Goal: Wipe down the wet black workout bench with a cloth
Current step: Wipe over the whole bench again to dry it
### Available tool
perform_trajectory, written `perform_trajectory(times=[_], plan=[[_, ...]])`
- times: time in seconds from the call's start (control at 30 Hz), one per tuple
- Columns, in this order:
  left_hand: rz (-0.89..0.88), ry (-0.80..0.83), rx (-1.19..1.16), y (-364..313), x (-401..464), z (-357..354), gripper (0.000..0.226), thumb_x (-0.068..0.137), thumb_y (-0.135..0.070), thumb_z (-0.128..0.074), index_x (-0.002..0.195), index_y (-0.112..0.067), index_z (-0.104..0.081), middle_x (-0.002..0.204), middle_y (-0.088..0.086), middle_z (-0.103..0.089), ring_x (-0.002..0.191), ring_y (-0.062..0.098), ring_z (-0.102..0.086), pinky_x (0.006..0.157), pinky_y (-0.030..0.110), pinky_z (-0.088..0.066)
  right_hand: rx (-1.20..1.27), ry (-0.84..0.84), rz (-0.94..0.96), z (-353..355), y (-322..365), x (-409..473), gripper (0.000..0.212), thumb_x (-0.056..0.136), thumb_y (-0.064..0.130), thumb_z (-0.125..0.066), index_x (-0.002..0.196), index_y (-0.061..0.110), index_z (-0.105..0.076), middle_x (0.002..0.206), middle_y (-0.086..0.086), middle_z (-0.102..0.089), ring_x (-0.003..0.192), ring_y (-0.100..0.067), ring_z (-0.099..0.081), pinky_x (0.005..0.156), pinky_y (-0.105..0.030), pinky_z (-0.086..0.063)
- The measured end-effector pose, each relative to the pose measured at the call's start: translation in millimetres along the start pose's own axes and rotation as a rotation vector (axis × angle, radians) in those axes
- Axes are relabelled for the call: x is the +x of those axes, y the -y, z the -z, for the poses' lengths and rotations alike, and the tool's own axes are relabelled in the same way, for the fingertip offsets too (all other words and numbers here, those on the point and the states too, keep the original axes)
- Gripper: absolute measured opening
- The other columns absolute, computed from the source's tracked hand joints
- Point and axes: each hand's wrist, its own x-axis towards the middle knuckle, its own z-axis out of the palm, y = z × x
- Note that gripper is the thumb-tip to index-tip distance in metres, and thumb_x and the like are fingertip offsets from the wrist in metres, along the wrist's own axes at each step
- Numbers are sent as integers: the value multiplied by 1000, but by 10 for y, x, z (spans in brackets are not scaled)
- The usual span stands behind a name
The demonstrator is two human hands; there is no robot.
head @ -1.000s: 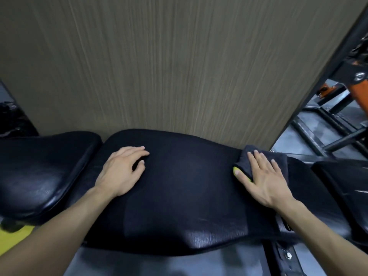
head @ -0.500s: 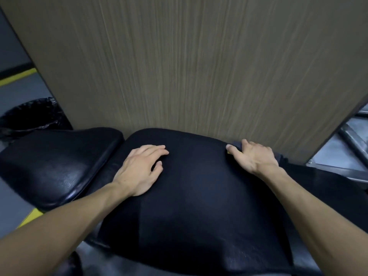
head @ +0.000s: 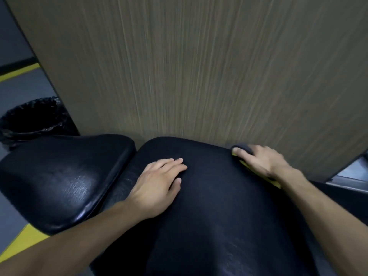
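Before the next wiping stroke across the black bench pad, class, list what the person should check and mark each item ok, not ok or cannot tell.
1. Cloth under right hand: ok, gripped at the pad's far edge.
2. Left hand bracing the bench pad: ok, resting flat.
3. Stroke path clear: not ok, left hand lies on it.
4. Pad wetness: cannot tell.
5. Seat pad wiped: cannot tell.
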Motion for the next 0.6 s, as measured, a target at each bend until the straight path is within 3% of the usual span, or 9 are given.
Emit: perform_trajectory(times=[0.1,0.2,0.3,0.43,0.6], plan=[[-45,42,-16,91,62,83,44,102,-43,-34,144,-36,-45,157,-21,-35,146,0,-23,120,28,-20,-24,16,-103,21,-152,-88,88,76,90,-16,130,36,-59,113,-12,-66,107,-36,-60,84,-40,-43],[-116,75,-62,246,75,230,38,103,-38,-39,139,-34,-52,155,-20,-39,144,-1,-26,118,24,-21,-52,3,-145,16,299,44,75,86,77,-23,117,23,-65,107,-13,-65,103,-37,-58,85,-41,-42],[-156,60,-38,533,34,388,33,104,-33,-39,130,-35,-59,149,-20,-46,142,-1,-32,116,20,-20,-100,-18,-63,-88,1116,355,71,93,68,-26,122,16,-65,126,-19,-65,115,-36,-59,92,-41,-43],[-133,21,-20,998,8,582,29,98,-28,-43,113,-34,-67,132,-22,-61,129,-1,-45,109,22,-31,-91,-27,123,-292,2227,638,66,91,64,-27,118,18,-66,120,-15,-67,111,-35,-60,82,-40,-39],[-117,-6,-7,1482,-15,808,28,94,-33,-41,104,-34,-67,116,-25,-65,118,-1,-54,102,28,-40,-13,-2,185,-329,2161,634,53,89,71,-33,95,24,-56,109,-12,-68,102,-34,-60,77,-40,-38]])
